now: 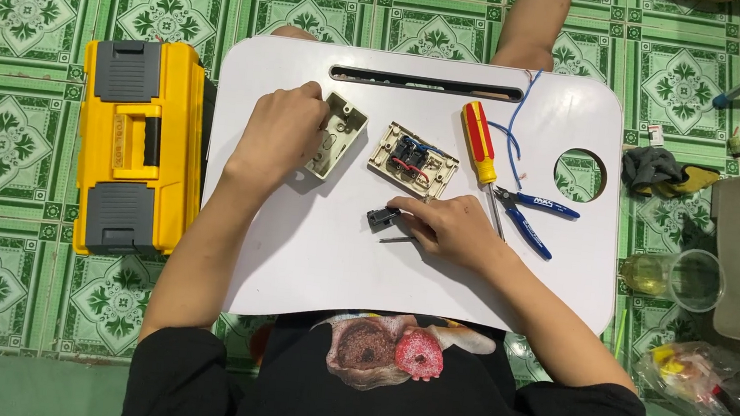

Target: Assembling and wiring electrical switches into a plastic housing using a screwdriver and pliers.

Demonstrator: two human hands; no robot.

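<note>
Both hands grip: your left hand (280, 133) clasps the beige box (338, 136), right hand (453, 229) pinches the small black part (382, 218); loosening could drop it.

The left hand (283, 133) is in the middle left of the frame, palm down, fingers curled closed; its forearm runs down to the lower left; the right hand (450, 228) is near the centre, fingers bent and pinched together; its forearm goes to the lower right.
</note>
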